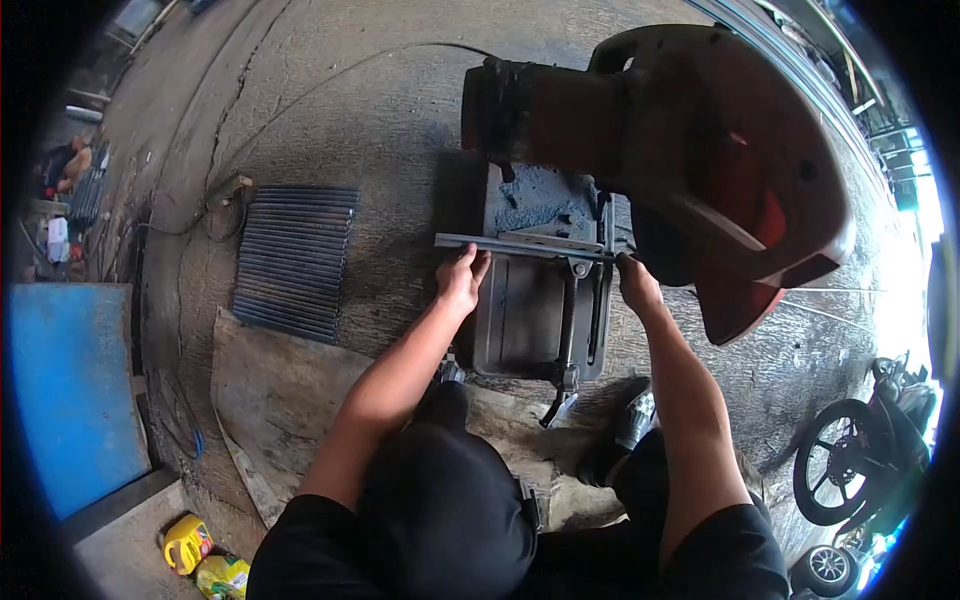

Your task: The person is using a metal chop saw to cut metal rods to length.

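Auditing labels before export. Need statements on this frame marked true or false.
1. The left hand grips a metal bar. True.
2. The metal bar stands upright. False: it lies crosswise over the saw base.
3. The right hand is at the right end of the metal bar. True.
4. Metal rods lie side by side, left of the saw base. True.
5. The metal rods are nearer the right hand. False: the left hand is nearer.

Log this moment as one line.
left hand: holding metal bar | right hand: at its right end | saw head: raised | metal rods: floor, left
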The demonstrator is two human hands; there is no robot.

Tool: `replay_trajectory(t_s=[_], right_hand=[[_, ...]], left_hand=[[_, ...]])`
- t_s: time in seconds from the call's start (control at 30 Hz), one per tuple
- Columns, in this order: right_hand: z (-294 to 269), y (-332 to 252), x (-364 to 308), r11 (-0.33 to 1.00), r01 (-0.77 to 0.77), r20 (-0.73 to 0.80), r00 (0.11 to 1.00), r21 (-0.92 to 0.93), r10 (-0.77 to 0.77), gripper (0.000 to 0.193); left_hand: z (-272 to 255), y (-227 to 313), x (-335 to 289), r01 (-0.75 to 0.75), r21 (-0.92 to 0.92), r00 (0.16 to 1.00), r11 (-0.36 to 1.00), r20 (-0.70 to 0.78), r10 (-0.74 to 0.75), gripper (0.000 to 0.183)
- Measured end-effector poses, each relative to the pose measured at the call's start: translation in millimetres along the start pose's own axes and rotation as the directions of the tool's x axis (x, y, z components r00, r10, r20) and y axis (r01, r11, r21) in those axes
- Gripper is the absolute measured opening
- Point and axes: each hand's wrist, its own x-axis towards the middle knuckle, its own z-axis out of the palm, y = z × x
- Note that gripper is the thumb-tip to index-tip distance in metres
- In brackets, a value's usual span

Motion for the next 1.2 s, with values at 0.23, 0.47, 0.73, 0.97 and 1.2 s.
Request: replay_trajectory(t_s=[0.23, 0.47, 0.73, 0.97, 1.2], right_hand=[[-8, -1, -1, 0.998, 0.057, 0.06, 0.997, 0.007, -0.058, 0.022], [1, 1, 0, 0.997, 0.063, -0.002, 0.998, 0.046, -0.063, 0.016], [-34, -1, 24, 0.99, 0.028, -0.275, 0.961, 0.138, 0.011, 0.016], [-212, -91, 89, 0.93, -0.051, -0.421, 0.881, 0.364, 0.213, 0.02], [-321, -175, 100, 0.909, -0.072, -0.429, 0.864, 0.41, 0.262, 0.025]], left_hand=[[-1, -1, 0, 0.001, -0.029, 1.0, 1.0, 0.007, -0.001, 0.012], [-5, -2, 5, -0.021, -0.009, 1.0, 1.0, 0.01, 0.021, 0.013], [-5, 0, 4, -0.031, 0.004, 1.0, 1.0, 0.002, 0.031, 0.015], [-8, 0, 12, -0.021, -0.025, 0.999, 0.999, 0.028, 0.022, 0.014], [-7, -1, 15, -0.012, -0.039, 1.0, 0.999, 0.004, 0.012, 0.014]])
